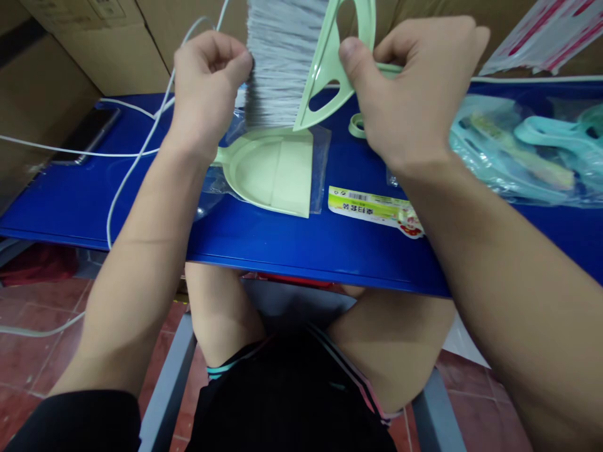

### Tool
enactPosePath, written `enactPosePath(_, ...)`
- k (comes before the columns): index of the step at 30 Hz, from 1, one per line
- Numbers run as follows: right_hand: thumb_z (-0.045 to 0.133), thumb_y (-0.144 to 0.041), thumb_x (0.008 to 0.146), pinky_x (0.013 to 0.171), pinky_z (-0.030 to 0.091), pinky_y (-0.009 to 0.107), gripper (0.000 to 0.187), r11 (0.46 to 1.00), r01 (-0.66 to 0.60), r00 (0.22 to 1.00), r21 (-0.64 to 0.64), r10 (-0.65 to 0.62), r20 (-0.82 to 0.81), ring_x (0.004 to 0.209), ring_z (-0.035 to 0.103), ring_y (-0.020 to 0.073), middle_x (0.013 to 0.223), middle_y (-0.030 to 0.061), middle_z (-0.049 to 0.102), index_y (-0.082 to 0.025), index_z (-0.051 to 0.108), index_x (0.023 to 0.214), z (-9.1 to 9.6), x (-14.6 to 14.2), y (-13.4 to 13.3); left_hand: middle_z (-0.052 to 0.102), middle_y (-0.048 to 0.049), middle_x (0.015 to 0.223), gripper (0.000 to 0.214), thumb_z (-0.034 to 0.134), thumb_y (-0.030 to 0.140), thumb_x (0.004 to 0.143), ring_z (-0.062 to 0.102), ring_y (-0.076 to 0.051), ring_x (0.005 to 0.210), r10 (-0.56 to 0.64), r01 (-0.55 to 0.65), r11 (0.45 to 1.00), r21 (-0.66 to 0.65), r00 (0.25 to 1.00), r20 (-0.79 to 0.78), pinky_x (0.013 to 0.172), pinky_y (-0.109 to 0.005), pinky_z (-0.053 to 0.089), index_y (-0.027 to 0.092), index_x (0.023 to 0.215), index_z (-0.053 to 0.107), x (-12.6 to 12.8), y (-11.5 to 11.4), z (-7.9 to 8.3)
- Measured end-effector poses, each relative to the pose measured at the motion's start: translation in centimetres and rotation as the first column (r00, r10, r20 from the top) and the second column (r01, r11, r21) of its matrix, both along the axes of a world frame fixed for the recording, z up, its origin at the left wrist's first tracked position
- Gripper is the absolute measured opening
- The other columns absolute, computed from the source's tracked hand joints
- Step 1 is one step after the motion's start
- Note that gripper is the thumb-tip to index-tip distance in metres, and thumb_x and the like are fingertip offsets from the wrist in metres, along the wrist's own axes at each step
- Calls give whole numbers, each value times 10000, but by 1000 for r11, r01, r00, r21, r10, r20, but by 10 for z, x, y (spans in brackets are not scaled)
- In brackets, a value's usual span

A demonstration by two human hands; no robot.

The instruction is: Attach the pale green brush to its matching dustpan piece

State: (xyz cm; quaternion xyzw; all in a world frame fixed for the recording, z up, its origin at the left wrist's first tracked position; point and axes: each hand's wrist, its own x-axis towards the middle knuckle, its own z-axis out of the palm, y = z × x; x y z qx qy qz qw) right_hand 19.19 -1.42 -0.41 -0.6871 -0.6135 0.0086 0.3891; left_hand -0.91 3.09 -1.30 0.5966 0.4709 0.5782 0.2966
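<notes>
Head view onto a glossy, dark-blue desk (264, 245) crossing the frame from side to side, with brown cardboard boxes (127, 53) along the back and reddish square floor tiles (38, 339) below. Above the desk, a pale-green plastic brush with gray bristles (301, 56), grasped near its handle by the right hand (419, 88) and pinched at the bristle tips by the left hand (210, 81). Just under the brush, a pale-green plastic dustpan (271, 169), lying partly over a clear plastic wrapper (321, 169). Right of the dustpan, a yellow-green and white printed card (367, 208), then clear-bagged turquoise plastic pieces (544, 130). At left, a thin white cable (141, 154) looping near a flat black phone-like slab (94, 129). Upper right, against cardboard, a red-striped white plastic sheet or bag (541, 37). Beneath the desk edge, slanting gray bars (170, 383).
</notes>
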Motion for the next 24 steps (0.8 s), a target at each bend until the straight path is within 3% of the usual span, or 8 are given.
enactPosePath(6,645,-474,1061,926,472,496,586,1000,5,1000,0,-5,8,1058,627,290,862,64,618,-228,322,638,0,-1,-1,513,51,643,377,603,-99,963,455,-75,603,-13,15,999,30,998,-61,570,-206,316,174,704,575,-1,3,1)
enactPosePath(16,645,-483,1070,917,459,500,567,1000,10,1000,-25,-9,29,1091,645,293,927,62,672,-244,336,660,-1,1,2,472,55,614,479,543,-185,906,445,-120,620,-10,31,995,98,977,-214,650,-287,323,222,657,501,-7,18,0)
enactPosePath(24,711,-478,1009,853,454,481,603,999,-16,999,31,18,-39,1042,624,316,842,76,636,-247,327,605,-1,1,2,494,37,597,489,582,-100,947,439,-129,617,35,1,992,129,959,-280,633,-323,286,224,596,477,-9,20,-3)
